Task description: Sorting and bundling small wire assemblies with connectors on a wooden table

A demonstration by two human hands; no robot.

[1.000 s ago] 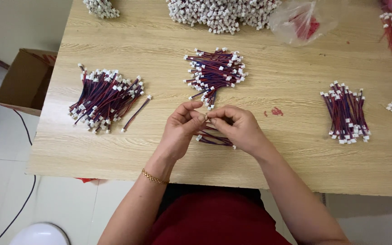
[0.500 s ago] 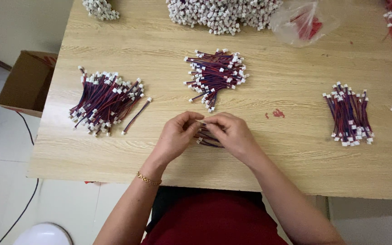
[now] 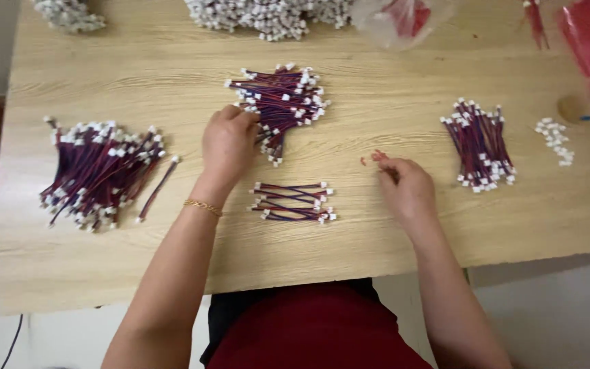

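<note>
Wires (image 3: 293,202), a small flat row of red-and-blue leads with white plugs, lie on the table (image 3: 172,82) between the two hands, which half a second ago were pressed together over them and have since parted. The left hand (image 3: 229,147) has gone up and away from the row to the near edge of the middle pile (image 3: 283,99); its fingertips (image 3: 247,117) curl down onto the nearest leads, but the knuckles hide whether any lead is pinched. The right hand (image 3: 404,186) has swung out to the right and rests on the wood, fingers loosely bent, thumb and forefinger near a small red scrap (image 3: 379,156); whether it holds anything cannot be told. Beyond the right hand lies another bundle (image 3: 481,145); left of the left hand, a bigger heap (image 3: 100,171). Plugs (image 3: 268,15) and a bag (image 3: 404,17) are cut off at the top edge.
</note>
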